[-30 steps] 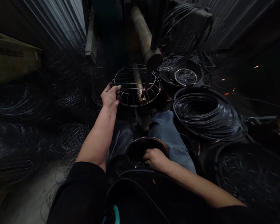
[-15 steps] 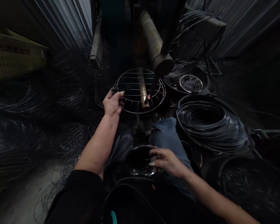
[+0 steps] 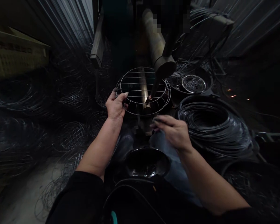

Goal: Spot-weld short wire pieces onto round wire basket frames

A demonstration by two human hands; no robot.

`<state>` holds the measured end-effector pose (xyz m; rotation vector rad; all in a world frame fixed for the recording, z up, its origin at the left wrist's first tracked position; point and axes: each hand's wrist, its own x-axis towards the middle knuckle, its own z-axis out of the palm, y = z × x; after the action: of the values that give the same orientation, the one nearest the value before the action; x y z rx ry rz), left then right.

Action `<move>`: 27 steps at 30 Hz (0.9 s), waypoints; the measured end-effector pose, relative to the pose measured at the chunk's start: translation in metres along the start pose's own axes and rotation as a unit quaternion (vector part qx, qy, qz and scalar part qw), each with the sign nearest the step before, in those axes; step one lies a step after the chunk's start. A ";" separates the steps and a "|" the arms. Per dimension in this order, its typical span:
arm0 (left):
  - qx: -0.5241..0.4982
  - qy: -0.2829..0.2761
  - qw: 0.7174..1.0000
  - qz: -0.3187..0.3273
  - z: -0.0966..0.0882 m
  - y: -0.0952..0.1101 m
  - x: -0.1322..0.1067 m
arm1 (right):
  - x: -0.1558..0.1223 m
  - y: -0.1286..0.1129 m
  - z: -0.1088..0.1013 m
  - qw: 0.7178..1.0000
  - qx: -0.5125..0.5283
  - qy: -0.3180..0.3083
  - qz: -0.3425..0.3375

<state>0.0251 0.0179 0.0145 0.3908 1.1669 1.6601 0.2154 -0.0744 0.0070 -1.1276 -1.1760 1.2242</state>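
Note:
My left hand [image 3: 116,104] is closed on the left edge of a round wire rack [image 3: 135,90], thumb on top and fingers beneath. The rack has parallel cross bars and a double ring, and it lies level between a lower metal rod [image 3: 144,87] and a slanted dark electrode arm [image 3: 156,85]. The arm's tip meets the rack's near right part. My right hand [image 3: 175,130] hovers short of the rack, its fingers pinched together; anything between them is too blurred to make out. Below it, a dark bowl [image 3: 164,158] holds small shiny metal pieces.
A thick metal cylinder [image 3: 154,40] juts out above the rack. On the right sit a coil of wire [image 3: 205,124] and a small round dish [image 3: 193,84] of metal bits. Finished-looking wire racks [image 3: 73,135] pile up on the left. Bright sparks [image 3: 233,96] show at right.
My right hand has risen from the bowl and moved forward toward the rack. My left hand keeps its hold on the rack. Sparks have appeared on the right.

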 end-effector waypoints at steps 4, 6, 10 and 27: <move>0.002 0.010 1.000 0.002 0.001 -0.003 -0.002 | 0.036 0.005 0.019 0.992 -0.051 0.103 -0.049; 0.001 0.009 1.000 0.010 0.000 -0.005 -0.002 | 0.041 0.008 0.024 0.984 -0.117 0.120 -0.050; 0.000 0.008 1.000 0.002 0.000 -0.007 -0.003 | 0.038 0.010 0.028 0.972 -0.190 0.121 -0.068; -0.006 0.002 1.000 -0.001 0.004 -0.006 0.000 | 0.048 0.018 0.035 0.976 -0.126 0.167 -0.058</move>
<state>0.0313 0.0204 0.0113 0.3782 1.1587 1.6655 0.1792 -0.0265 -0.0067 -1.3706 -1.1394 0.7725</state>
